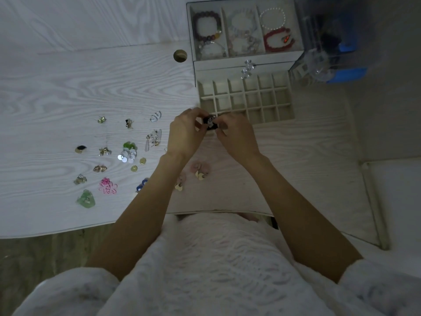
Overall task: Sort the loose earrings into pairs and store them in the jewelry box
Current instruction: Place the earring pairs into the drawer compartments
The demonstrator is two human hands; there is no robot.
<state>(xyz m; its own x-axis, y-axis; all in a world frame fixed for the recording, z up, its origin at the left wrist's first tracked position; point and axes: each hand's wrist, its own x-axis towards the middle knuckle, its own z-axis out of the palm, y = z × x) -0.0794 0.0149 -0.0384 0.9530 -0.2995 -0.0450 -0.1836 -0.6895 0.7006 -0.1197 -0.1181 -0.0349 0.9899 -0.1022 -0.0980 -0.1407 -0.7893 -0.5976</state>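
My left hand (185, 131) and my right hand (234, 133) meet just in front of the jewelry box's open drawer (245, 96). Both pinch a small black earring (210, 122) between their fingertips. The drawer is a cream grid of small compartments. Above it the box's top tray (246, 30) holds several bead bracelets. Loose earrings lie spread on the white table to the left: green and silver discs (128, 152), a pink flower one (107, 185), a green one (86, 199), a black and gold one (80, 148), clear drops (153, 139). Pink fluffy earrings (200, 171) lie under my arms.
A round cable hole (180, 56) sits in the table left of the box. A clear organizer with blue parts (335, 46) stands at the right of the box. The table's front edge runs under my forearms, with floor beyond at the lower left.
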